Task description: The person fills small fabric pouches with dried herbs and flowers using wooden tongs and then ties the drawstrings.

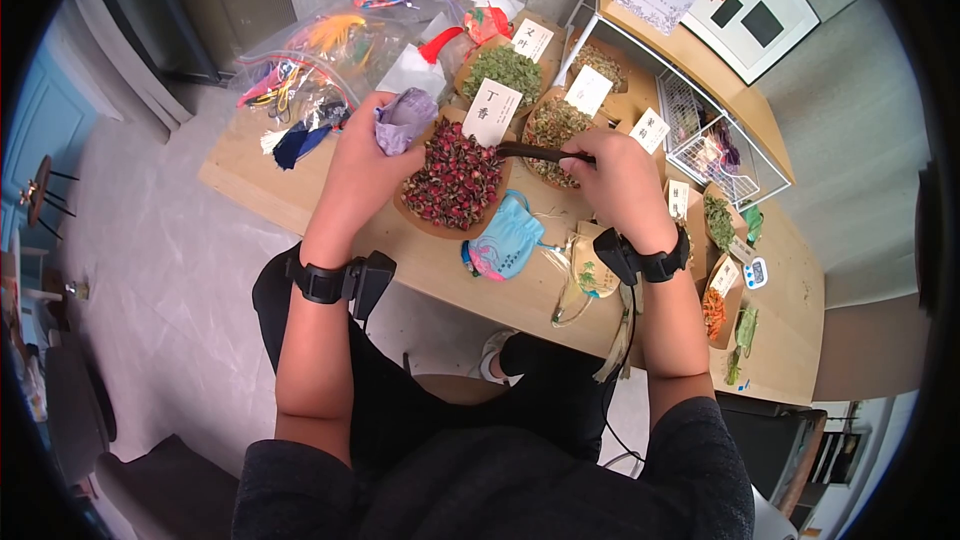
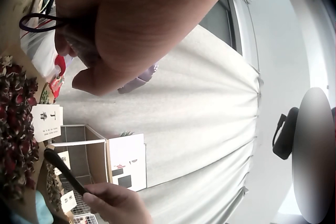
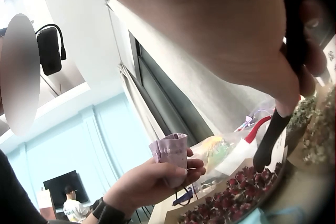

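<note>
My left hand (image 1: 362, 175) grips a small purple drawstring pouch (image 1: 406, 120), held up beside a kraft-paper tray of dried red rosebuds (image 1: 452, 180). In the right wrist view the mouth of the pouch (image 3: 170, 142) stands open at the top, and a dark cord loop hangs below. My right hand (image 1: 622, 185) pinches the handle of a slim dark spoon (image 1: 540, 152). Its rounded end (image 3: 263, 160) is close over the edge of the rosebuds. A lettered card (image 1: 491, 112) stands at the back of that tray.
More trays of dried herbs (image 1: 505, 70) with cards stand behind and to the right. A blue pouch (image 1: 508, 235) and a yellow pouch (image 1: 592, 265) lie at the front. Plastic bags of tassels (image 1: 320, 50) lie at left. A white wire rack (image 1: 715, 130) stands at back right.
</note>
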Demonstrator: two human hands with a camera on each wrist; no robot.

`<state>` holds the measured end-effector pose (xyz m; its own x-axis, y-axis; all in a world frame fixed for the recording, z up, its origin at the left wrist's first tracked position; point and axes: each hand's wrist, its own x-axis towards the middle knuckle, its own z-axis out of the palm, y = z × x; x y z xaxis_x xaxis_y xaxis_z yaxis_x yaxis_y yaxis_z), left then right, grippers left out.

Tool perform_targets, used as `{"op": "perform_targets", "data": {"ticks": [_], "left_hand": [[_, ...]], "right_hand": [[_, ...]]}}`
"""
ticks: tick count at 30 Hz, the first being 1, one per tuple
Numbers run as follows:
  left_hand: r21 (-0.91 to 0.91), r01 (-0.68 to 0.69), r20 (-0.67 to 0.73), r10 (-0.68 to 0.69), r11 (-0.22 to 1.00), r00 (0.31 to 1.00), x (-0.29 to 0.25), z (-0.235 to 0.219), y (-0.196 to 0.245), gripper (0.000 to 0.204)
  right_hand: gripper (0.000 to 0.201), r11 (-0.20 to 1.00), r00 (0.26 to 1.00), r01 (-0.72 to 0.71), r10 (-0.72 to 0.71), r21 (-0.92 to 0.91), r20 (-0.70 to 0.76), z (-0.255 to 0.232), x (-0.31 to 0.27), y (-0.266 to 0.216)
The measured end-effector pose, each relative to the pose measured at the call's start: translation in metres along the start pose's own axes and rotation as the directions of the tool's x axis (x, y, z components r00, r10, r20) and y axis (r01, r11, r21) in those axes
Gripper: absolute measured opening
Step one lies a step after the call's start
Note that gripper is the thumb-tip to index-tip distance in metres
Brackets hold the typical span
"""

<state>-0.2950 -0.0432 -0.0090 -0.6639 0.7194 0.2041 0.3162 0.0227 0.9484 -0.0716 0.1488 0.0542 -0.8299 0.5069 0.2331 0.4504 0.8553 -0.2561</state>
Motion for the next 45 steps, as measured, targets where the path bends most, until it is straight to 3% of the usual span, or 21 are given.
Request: {"op": "perform_targets", "data": {"ticks": [5,8,14,17,26,29,32,35,38,41,44,45], "left_hand": [[0.076,-0.128,0.03,0.126,0.989,0.992,0.002,0.005,-0.01,0.05],[0.063,-0.114,0.014,0.114,0.991,0.993,0.001,0.006,-0.01,0.051],[0.09,-0.019,0.003,0.019,0.996,1.0,-0.001,0.001,0.002,0.059],[0.1,-0.037,-0.004,0.037,0.994,0.999,0.001,-0.001,-0.004,0.061],[0.099,-0.03,-0.003,0.031,0.995,1.0,-0.001,-0.004,0.0,0.06],[0.092,-0.047,0.012,0.046,0.995,0.999,-0.001,-0.002,-0.001,0.057],[0.086,-0.1,0.044,0.096,0.991,0.994,0.0,0.0,-0.005,0.053],[0.068,-0.134,0.053,0.131,0.989,0.99,0.0,0.009,-0.01,0.052],[0.062,-0.118,0.055,0.115,0.991,0.992,-0.002,0.012,-0.009,0.053],[0.005,-0.05,0.046,0.049,0.999,0.998,-0.003,0.009,0.001,0.055],[0.002,-0.031,0.006,0.031,1.0,1.0,-0.003,0.007,0.002,0.058],[-0.013,-0.027,0.01,0.027,1.0,1.0,-0.002,0.006,0.003,0.058]], "right_hand": [[0.013,0.964,0.991,0.041,-0.004,0.264,-0.136,-0.014,0.0,-0.015],[0.015,0.959,0.983,-0.01,0.061,0.282,-0.173,-0.006,-0.001,-0.02],[0.015,0.993,0.995,-0.075,0.069,0.086,0.073,0.016,0.002,-0.01],[0.016,0.996,0.99,-0.056,0.047,0.063,0.132,0.022,0.001,-0.004],[0.013,1.0,0.998,-0.012,0.012,-0.004,0.06,0.025,0.002,-0.007],[0.014,0.997,0.998,-0.069,0.069,0.033,0.003,0.013,0.003,-0.012],[0.017,0.941,0.986,0.067,-0.011,0.333,-0.169,0.012,0.002,-0.015],[0.019,0.889,0.98,0.119,-0.032,0.442,-0.199,0.006,-0.005,-0.036],[0.017,0.905,0.978,0.083,0.006,0.417,-0.209,0.004,-0.004,-0.035],[0.016,0.962,0.981,0.01,0.043,0.272,-0.187,0.006,0.0,-0.021],[0.018,0.991,0.994,-0.113,0.113,0.071,0.002,0.006,0.001,-0.015],[0.018,0.994,0.995,-0.101,0.101,0.037,-0.002,0.008,0.001,-0.013]]}}
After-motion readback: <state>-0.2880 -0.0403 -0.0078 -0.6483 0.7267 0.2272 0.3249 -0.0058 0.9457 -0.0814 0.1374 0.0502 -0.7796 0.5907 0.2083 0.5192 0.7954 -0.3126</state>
